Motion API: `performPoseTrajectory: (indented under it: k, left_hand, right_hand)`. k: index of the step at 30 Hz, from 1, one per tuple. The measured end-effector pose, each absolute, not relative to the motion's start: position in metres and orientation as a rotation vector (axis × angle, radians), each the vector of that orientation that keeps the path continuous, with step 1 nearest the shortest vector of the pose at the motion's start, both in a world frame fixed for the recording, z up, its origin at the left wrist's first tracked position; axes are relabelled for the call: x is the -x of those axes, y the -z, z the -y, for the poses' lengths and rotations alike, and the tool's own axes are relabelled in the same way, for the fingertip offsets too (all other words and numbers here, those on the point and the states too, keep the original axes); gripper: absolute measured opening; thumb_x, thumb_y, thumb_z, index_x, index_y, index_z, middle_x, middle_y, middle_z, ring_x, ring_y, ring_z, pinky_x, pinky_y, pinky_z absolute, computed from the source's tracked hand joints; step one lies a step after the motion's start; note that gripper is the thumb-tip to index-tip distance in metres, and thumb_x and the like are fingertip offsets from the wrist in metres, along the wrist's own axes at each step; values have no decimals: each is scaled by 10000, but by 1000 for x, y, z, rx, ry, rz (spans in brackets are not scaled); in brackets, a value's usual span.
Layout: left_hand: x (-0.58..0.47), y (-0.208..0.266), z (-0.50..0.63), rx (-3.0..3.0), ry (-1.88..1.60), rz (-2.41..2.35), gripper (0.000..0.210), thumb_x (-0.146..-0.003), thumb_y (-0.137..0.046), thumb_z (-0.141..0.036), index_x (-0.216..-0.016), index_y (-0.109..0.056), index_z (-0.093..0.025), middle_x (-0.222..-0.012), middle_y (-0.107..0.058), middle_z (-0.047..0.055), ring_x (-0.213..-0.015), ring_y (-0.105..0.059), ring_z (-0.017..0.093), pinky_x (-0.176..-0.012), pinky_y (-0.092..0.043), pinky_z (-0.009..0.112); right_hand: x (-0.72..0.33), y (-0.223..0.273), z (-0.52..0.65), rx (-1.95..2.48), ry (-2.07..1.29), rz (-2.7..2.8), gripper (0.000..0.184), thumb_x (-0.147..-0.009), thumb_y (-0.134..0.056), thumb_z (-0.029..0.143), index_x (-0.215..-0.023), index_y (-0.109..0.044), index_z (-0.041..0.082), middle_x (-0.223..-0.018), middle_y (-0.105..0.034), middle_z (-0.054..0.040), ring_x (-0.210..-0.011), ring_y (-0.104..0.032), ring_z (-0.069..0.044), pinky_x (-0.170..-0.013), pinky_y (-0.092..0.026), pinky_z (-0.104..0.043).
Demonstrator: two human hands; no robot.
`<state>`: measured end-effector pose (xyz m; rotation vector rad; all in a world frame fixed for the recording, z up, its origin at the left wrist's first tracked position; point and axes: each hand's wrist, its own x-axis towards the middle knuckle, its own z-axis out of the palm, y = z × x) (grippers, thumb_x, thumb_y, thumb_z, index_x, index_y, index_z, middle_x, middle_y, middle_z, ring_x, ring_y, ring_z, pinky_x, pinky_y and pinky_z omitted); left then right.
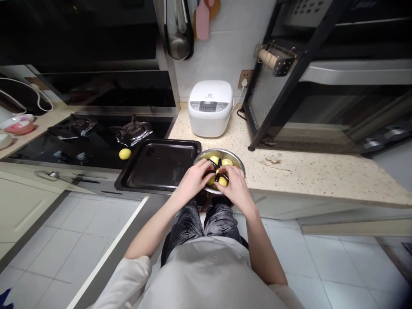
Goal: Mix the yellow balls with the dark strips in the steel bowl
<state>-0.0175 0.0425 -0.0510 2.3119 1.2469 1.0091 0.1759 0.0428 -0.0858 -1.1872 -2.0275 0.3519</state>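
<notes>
A round metal bowl (240,161) sits at the counter's front edge, right in front of me. Several smooth yellow, lemon-like rounds (227,162) lie in it. Over them, glossy black elongated pieces (219,163) fan out around a small yellow centre; their kind is unclear. My left hand (197,172) reaches over the bowl's left side, its fingertips pinching at the black pieces. From the right, my right hand (234,183) does likewise, thumb and fingers bent in close to the same centre. Both hands partly hide the bowl's contents.
A black baking tray (161,165) stands left of the bowl, overlapping the stove edge. One yellow round (125,153) rests on the black hob (96,143). Behind are a white rice cooker (210,109) and, at right, a rack with an oven (337,111).
</notes>
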Motion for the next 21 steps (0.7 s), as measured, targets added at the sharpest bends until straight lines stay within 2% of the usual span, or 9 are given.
performPoseTrajectory:
  k: [4, 12, 17, 21]
  left_hand:
    - [1, 66, -43, -2310, -993, -1341, 60, -964, -628, -151, -991, -620, -204, -986, -648, 58, -875, -650, 210, -789, -553, 341]
    - [6, 72, -29, -2227, -1113, -1337, 122, -943, -670, -173, -1053, -640, -213, -1051, -659, 65, -972, -685, 218, -875, -574, 345]
    - [18, 71, -17, -2190, -1100, -1326, 167, -948, -693, -200, -1109, -651, -206, -1076, -698, 79, -969, -700, 219, -859, -577, 335]
    - [18, 72, -13, -2188, -1095, -1333, 185, -965, -661, -166, -1145, -681, -203, -1111, -726, 82, -1036, -711, 227, -925, -578, 357]
  right_hand:
    - [-178, 82, -43, 1173, -408, 2045, 289, -826, -651, 199, -1092, -551, 248, -1074, -688, -78, -1072, -637, -311, -996, -462, -496]
    - [-185, 78, -40, 1160, -502, 2038, 251, -845, -648, 182, -1070, -554, 246, -1045, -686, -60, -1050, -635, -290, -994, -462, -480]
    - [-184, 78, -37, 1205, -419, 2047, 222, -871, -725, 191, -1043, -592, 236, -1073, -681, -59, -1094, -610, -289, -1001, -456, -468]
    - [-180, 78, -37, 1301, -262, 2024, 163, -855, -769, 205, -915, -619, 228, -1048, -647, -71, -1101, -586, -298, -978, -467, -459]
